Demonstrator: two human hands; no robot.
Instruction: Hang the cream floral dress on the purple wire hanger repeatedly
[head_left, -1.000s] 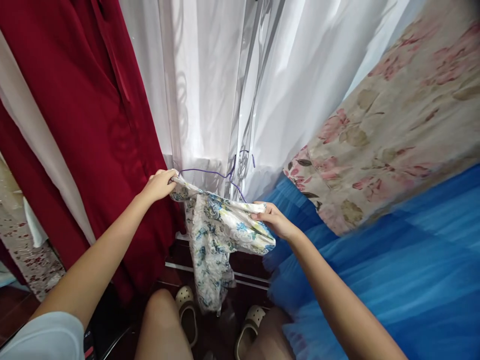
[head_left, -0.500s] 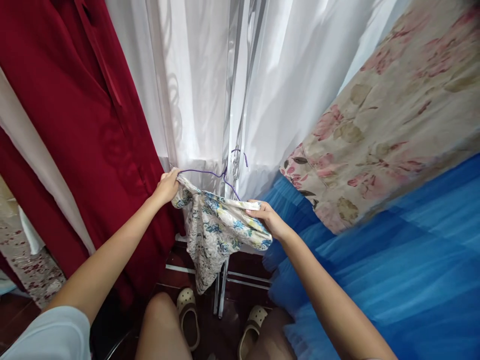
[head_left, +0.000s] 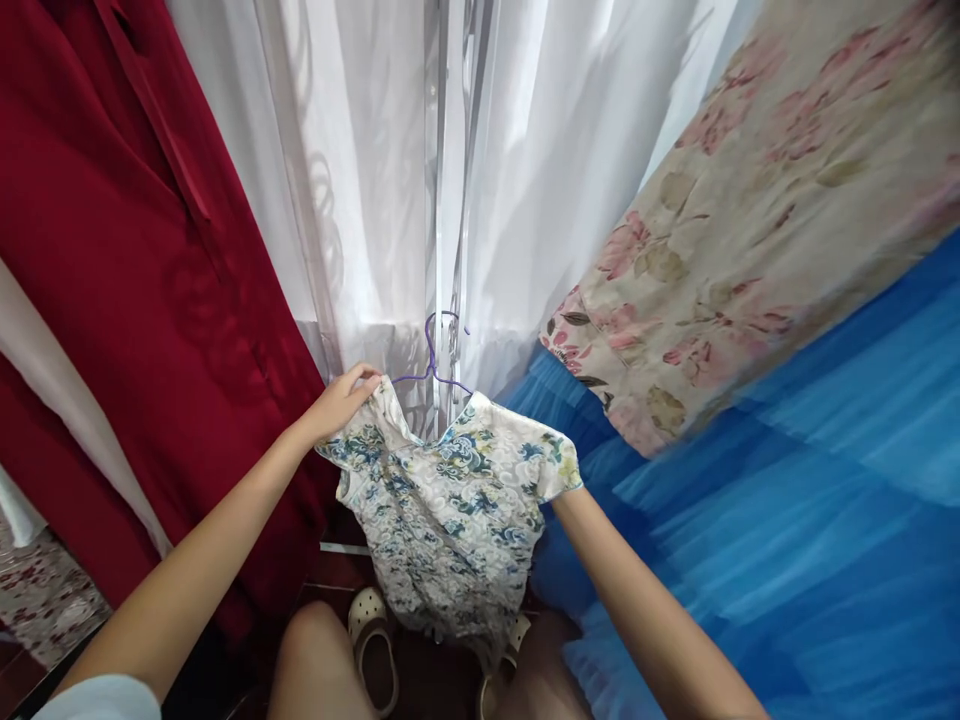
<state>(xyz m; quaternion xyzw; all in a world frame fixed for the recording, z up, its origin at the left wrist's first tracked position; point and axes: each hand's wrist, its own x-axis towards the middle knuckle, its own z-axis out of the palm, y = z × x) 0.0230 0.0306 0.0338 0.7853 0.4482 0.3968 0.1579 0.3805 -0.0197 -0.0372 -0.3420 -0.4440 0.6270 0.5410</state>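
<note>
A short-sleeved white blouse with blue and yellow floral print hangs spread in front of me on a thin purple hanger. Its V-shaped neckline faces up, and the hanger's hook shows above it. My left hand is closed on the blouse's left shoulder, beside the hanger's arm. My right forearm reaches behind the right sleeve; the cloth covers my right hand, so its fingers are hidden.
Dark red cloth hangs at left, white drapes behind a metal stand. To the right hang cream floral fabric and blue tulle. Below are my knees and beige clogs on a dark floor.
The blouse has opened out from a bunched shape and hangs fuller and lower. My right hand has gone from gripping its edge to behind the cloth. The hanger now sits within both shoulders.
</note>
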